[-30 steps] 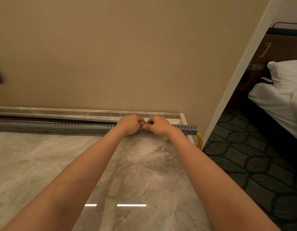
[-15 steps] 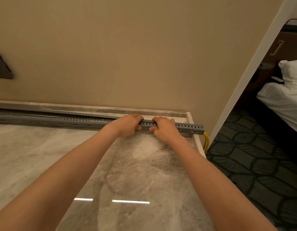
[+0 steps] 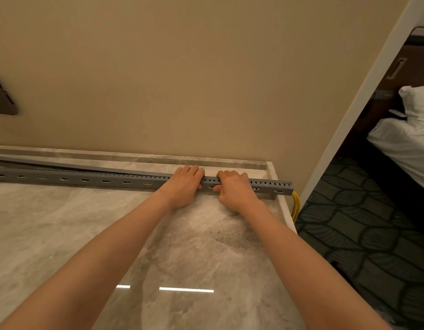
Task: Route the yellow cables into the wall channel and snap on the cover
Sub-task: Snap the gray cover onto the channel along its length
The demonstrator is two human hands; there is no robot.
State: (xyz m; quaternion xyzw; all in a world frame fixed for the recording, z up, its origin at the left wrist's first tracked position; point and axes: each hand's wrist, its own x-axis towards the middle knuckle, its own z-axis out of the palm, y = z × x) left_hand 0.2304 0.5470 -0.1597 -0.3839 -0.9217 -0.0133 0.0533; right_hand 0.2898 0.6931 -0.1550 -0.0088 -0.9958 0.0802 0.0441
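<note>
Nearest the camera, two bare forearms reach forward over a polished marble desk [image 3: 63, 234], where two bright strips of reflected light lie between them. At the far part of the desk, close to the wall, both hands rest on a long grey slotted channel [image 3: 87, 180] that runs left to right along the surface. The left hand [image 3: 183, 185] lies with its fingers curled over the top of the channel and its thumb at the front face, a closed grip on the channel and the cover edge there. The right hand [image 3: 234, 188] sits just beside it, apart by a small gap, knuckles up, fingers bent over the top and thumb pressed at the front, likewise clamped on the channel. Right of the hands the cover [image 3: 51, 161] looks seated on the channel; left of them it lifts away as a thin grey strip, angling up and back toward the wall. The yellow cables [image 3: 296, 206] come out of the channel's right end and hang down over the desk's edge; a spot of yellow shows through one slot left of the hands. Beyond stands a beige wall [image 3: 206, 79], with a grey fixture [image 3: 2, 100] at far left. To the right are patterned carpet [image 3: 360, 234] and a bed [image 3: 406, 139] with white linen.
</note>
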